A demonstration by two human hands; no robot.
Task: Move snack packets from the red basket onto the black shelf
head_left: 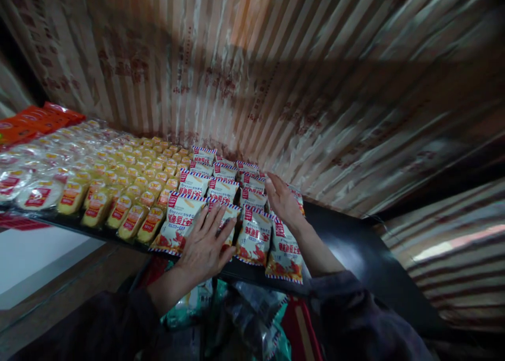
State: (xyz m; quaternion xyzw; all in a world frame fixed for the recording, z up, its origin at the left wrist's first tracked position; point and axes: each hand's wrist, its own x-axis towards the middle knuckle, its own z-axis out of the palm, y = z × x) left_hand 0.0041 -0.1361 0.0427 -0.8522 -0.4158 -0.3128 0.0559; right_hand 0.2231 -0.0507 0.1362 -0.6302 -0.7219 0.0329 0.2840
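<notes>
Rows of white snack bags with red and blue print stand on a dark shelf. My left hand lies with fingers stretched over the front bags, touching the second one from the left. Farther back on the right, my right hand rests against the bags of the right-hand column, fingers extended and grasping nothing that I can see. It partly hides the bags behind it. The front bags lean back a little against the rows behind them.
Left of the bags are rows of small yellow wrapped cakes, then round white packets and orange packs. Striped plastic sheeting hangs behind. Below the shelf, a red container stands by green bags.
</notes>
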